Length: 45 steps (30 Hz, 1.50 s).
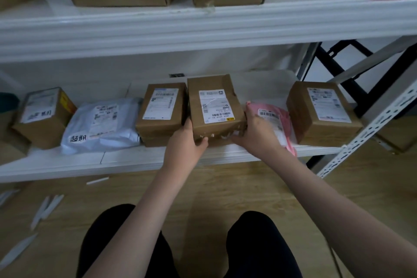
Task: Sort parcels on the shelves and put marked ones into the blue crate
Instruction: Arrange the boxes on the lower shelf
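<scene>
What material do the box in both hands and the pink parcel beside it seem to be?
The held box: brown matte cardboard, probably; creased corners and a torn front edge show. The pink parcel: likely thin glossy plastic film; it wrinkles and lies limp on the shelf.

Both hands (222,136) grip brown box (215,108) on shelf (126,160).
</scene>
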Available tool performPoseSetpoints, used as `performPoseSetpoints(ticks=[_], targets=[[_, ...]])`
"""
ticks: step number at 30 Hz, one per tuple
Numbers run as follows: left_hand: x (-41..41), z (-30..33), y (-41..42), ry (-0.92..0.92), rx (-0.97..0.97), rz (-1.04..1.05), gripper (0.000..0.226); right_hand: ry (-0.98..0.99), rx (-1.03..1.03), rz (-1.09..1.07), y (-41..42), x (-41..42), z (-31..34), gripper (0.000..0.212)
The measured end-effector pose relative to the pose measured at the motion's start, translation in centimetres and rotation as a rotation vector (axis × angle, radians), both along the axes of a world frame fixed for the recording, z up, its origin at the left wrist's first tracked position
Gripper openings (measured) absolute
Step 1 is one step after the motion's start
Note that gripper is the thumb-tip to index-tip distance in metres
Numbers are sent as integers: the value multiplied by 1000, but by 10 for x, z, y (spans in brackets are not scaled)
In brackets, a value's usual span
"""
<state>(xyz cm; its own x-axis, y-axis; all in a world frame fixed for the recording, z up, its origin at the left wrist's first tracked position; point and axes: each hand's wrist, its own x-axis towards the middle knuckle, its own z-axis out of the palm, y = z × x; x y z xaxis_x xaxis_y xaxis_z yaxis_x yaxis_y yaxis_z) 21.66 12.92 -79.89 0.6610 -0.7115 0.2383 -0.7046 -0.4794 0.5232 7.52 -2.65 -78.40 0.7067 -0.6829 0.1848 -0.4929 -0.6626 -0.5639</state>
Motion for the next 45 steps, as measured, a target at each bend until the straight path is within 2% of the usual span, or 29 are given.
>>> performPoseSetpoints(ticks=[5,10,20,24,26,31,35,39,45], targets=[[-16,9,18,-63,-169,-47,71,-195,-64,-13,17,-16,1,67],[-24,25,28,-102,-298,-65,75,-340,-134,-2,30,-31,23,68],[-28,34,32,-76,-380,-112,75,-393,-176,-6,38,-42,36,73],[-32,23,31,49,-395,-122,70,-349,-127,-39,43,-44,28,70],[-33,15,30,130,-390,-106,65,-295,-102,-33,44,-42,19,68],[-35,-3,21,174,-320,-109,58,-200,15,-88,32,-40,-4,71],[-38,-16,15,209,-279,-37,31,-127,75,-148,27,-39,-16,59],[-41,-27,10,234,-259,-21,21,-98,106,-149,21,-38,-23,57],[-43,-20,2,82,-88,53,25,-159,91,-172,27,-46,-5,72]])
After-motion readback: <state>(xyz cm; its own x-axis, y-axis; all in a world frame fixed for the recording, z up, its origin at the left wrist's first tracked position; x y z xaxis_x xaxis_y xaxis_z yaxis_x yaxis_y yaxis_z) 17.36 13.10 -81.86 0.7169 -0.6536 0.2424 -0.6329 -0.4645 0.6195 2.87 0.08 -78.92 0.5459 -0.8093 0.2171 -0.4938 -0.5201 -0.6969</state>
